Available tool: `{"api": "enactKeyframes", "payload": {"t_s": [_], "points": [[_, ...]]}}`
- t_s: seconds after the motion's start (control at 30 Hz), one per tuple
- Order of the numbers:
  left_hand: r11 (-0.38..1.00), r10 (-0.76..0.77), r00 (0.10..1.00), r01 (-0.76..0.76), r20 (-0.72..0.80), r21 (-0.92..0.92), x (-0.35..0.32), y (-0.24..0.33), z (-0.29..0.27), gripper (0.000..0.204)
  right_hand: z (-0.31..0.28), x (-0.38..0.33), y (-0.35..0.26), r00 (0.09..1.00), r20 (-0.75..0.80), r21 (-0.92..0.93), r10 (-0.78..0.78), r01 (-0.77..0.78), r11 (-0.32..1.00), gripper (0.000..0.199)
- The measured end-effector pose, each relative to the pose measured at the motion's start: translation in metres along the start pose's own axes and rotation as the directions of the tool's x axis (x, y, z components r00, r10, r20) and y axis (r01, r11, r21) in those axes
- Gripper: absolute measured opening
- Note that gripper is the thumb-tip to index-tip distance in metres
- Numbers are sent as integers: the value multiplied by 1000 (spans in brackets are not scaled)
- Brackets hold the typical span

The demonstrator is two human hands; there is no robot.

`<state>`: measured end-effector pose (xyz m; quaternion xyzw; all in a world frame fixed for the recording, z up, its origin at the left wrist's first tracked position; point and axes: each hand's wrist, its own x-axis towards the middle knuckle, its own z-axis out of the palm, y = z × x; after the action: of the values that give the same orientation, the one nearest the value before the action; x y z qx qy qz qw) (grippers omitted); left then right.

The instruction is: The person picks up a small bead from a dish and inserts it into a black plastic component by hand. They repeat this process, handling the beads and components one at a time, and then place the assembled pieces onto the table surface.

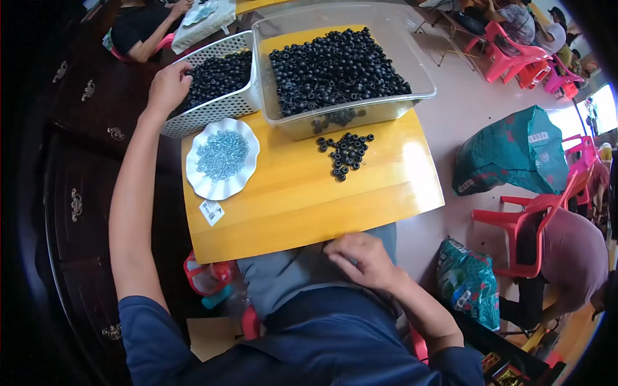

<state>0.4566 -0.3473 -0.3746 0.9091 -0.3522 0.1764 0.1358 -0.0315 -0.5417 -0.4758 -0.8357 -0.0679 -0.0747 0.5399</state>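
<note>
My left hand (171, 89) is at the left rim of a white perforated basket (232, 105), fingers curled in over small black ring-shaped pieces (222, 76). Its fingertips are close together, and whatever they pinch is hidden. Just in front of the basket sits a white scalloped plate (250, 168) with a heap of small clear bluish pieces (223, 154). My right hand (362, 257) is over my lap at the table's near edge. Its fingers are bent inward and slightly blurred; nothing I can name shows in them.
A large clear plastic bin (354, 119) of black pieces (335, 71) stands at the back of the yellow table (290, 206). Loose black pieces (347, 153) lie before it. A label (211, 212) is near the plate. Green bags (508, 154), a pink chair (521, 222) and seated people are to the right.
</note>
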Motion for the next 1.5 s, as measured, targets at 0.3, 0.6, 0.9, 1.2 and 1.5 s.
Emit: {"api": "enactKeyframes", "payload": {"t_s": [0.3, 0.6, 0.9, 1.2, 1.5], "points": [[992, 69, 997, -66, 31, -103, -16, 7, 2, 31, -46, 84, 43, 857, -516, -520, -6, -307, 797, 51], [837, -63, 992, 111, 108, -535, -146, 74, -37, 25, -36, 110, 75, 898, -440, -591, -2, -288, 753, 57], [730, 15, 958, 186, 286, -658, -209, 125, -13, 22, -14, 105, 57, 959, -283, -629, -25, -166, 760, 49], [836, 47, 967, 98, 249, -540, -214, 131, -4, 22, -16, 91, 50, 959, -284, -574, -12, -159, 803, 45], [816, -34, 960, 187, 277, -547, -214, 130, -3, 20, -28, 55, 65, 735, -670, -29, 107, -169, 985, 38]]}}
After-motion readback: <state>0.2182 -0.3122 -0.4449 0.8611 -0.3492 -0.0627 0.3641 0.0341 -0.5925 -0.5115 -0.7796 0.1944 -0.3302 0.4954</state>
